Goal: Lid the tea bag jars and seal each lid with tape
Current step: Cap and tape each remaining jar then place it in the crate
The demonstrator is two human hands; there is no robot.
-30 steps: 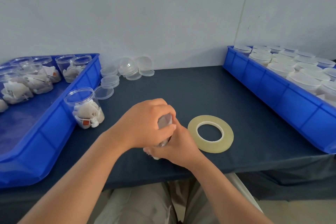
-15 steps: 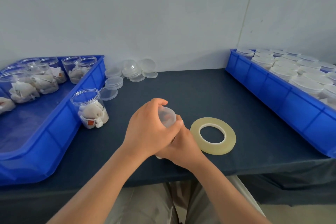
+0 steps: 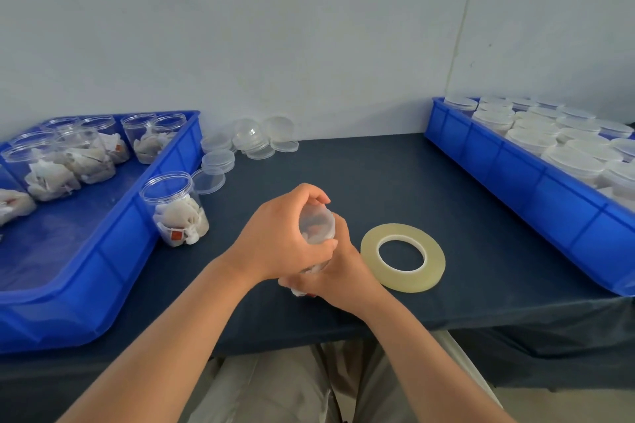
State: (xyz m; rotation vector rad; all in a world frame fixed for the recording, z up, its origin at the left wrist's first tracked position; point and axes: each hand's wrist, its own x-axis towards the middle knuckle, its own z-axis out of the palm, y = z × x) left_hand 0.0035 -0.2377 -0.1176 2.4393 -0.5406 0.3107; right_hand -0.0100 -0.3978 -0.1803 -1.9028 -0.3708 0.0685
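Observation:
A clear tea bag jar [image 3: 316,227] with a clear lid on top is held between both hands near the table's front. My left hand [image 3: 275,240] curls round the lid end from the left. My right hand [image 3: 335,276] grips the jar's body lower down; most of the jar is hidden by the fingers. A roll of clear tape [image 3: 402,256] lies flat just to the right of my hands. An open jar of tea bags [image 3: 175,208] stands on the table to the left.
A blue tray [image 3: 113,251] on the left holds several open jars of tea bags. Loose clear lids [image 3: 247,144] lie at the back by the wall. A blue tray [image 3: 515,182] on the right holds several lidded jars. The table's front edge is close to my hands.
My left hand has shifted round the lid, so more of the lid's top shows now. The jar stays in the same place beside the tape roll.

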